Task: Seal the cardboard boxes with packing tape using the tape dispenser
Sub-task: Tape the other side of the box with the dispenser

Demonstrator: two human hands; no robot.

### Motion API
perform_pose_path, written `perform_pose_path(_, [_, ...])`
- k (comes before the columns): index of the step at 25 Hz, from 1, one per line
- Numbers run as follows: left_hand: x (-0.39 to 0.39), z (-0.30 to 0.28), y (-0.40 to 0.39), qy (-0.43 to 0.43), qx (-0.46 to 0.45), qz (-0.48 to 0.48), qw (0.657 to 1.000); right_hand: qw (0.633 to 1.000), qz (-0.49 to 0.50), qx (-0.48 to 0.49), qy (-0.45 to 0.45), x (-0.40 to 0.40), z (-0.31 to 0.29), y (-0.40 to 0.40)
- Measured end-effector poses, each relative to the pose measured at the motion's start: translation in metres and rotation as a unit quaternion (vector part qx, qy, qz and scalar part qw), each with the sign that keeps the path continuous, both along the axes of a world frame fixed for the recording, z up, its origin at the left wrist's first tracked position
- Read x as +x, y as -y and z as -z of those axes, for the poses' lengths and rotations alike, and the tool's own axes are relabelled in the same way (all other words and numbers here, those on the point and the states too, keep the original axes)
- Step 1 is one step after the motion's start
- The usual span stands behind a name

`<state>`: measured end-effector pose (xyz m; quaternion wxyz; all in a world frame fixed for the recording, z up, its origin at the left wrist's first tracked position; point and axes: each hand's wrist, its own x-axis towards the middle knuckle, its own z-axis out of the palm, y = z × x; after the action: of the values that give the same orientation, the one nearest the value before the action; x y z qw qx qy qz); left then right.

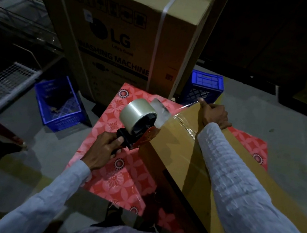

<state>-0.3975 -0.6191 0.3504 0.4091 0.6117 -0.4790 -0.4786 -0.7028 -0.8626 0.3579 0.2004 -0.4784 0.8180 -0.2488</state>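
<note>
Cardboard box [175, 139] | left hand [104, 149] grips dispenser [137, 124] | right hand [215, 114] presses box

The long brown cardboard box [181, 152] looks matt, with a glossy strip of clear tape [184, 121] across its far end. The clear tape roll [138, 113] is shiny plastic film on a black-and-red plastic dispenser [135, 139]. Beneath lies a smooth, faintly glossy red floral sheet [117, 177]. The two blue crates [59, 102] are moulded plastic on rough grey concrete floor [268, 117].
</note>
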Motion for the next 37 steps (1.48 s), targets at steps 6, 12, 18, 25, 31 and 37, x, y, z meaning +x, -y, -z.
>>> perform_pose_path(6, [-0.001,0.004,-0.004,-0.004,-0.003,-0.011,1.000,0.998,-0.042,-0.038,-0.032,0.002,0.005,-0.005])
perform_pose_path(12, [0.000,0.011,-0.005,0.018,-0.015,-0.024,0.999,0.985,-0.114,-0.113,-0.064,0.047,0.020,-0.064])
perform_pose_path(18, [-0.005,0.019,0.000,0.021,-0.010,-0.024,0.999,0.978,-0.162,-0.103,-0.081,0.085,0.039,-0.127])
perform_pose_path(25, [-0.022,0.014,0.021,0.006,-0.003,-0.017,1.000,0.978,-0.179,-0.059,-0.090,0.058,0.045,-0.085])
perform_pose_path(31, [-0.053,0.007,0.036,0.056,-0.026,-0.004,0.998,0.974,-0.195,-0.044,-0.111,0.031,0.038,-0.047])
perform_pose_path(37, [-0.055,0.018,-0.003,0.103,-0.040,-0.024,0.994,0.972,-0.195,-0.034,-0.125,0.028,0.034,-0.042])
